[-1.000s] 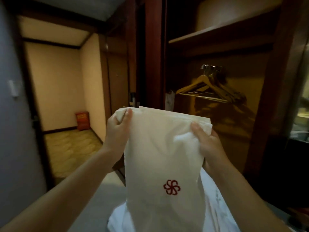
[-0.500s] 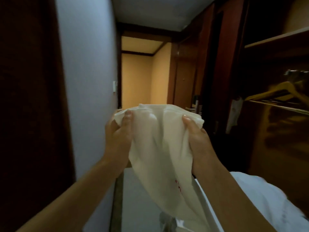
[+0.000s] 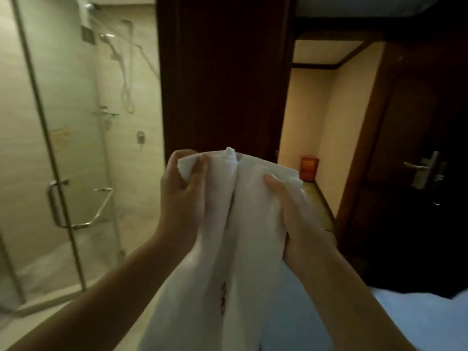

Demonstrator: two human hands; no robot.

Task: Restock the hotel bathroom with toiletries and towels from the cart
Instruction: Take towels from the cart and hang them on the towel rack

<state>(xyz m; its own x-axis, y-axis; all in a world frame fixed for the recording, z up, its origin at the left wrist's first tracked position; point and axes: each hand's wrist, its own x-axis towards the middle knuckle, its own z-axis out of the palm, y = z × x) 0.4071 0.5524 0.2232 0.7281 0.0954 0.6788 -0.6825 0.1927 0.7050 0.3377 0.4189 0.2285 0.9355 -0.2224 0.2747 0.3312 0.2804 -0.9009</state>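
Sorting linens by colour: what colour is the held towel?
White towel, with a red mark half hidden in its fold; head view.

Two hands, left hand (image 3: 182,198) and right hand (image 3: 295,216), are gripping one white towel (image 3: 243,224) at six o'clock. One glass shower door (image 3: 63,148) is standing at nine o'clock, and one red box (image 3: 309,168), perhaps a bin, and one door lever (image 3: 417,165) are sitting at three o'clock.
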